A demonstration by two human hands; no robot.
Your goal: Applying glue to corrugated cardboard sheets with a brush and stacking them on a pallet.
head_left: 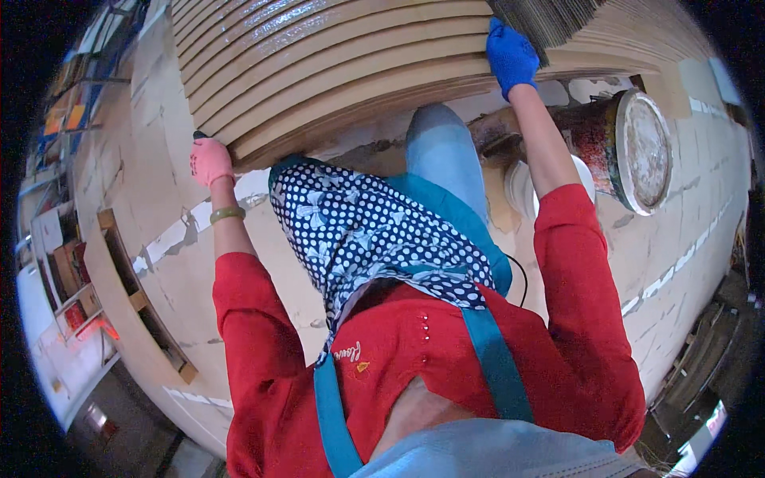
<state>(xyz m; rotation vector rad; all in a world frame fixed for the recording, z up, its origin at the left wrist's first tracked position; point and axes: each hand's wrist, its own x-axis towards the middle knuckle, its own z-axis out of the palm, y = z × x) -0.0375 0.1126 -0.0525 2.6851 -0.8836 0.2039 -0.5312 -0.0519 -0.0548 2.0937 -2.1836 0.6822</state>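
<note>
The fanned cardboard sheets (327, 88) lie on the far side of the knees, spread between the two hands, their overlapped edges stepping away toward the far side. Their long axis runs left to right, the right end set slightly farther than the left. A glossy, wet-looking patch shows on the far left part of the spread.

The left hand (211, 159), in a pink glove, is at the near left corner, its fingertips against the edge; this grip is the nearer of the two to the body. The right hand (512, 60), in a blue glove, is farther off at the right, its fingers bent where the sheets meet a dark ribbed bundle (554, 20). Whether either grip is clenched on the cardboard I cannot tell, as the fingers are partly hidden.

Underneath is a pale, scuffed floor (183, 334) with white lines. On the right stands a stained bucket (645, 151) with a white tub (519, 191) just beside it, partly behind the right forearm. On the left, a wooden frame (123, 299) lies on the floor, and beyond it are cluttered shelves (72, 111).
</note>
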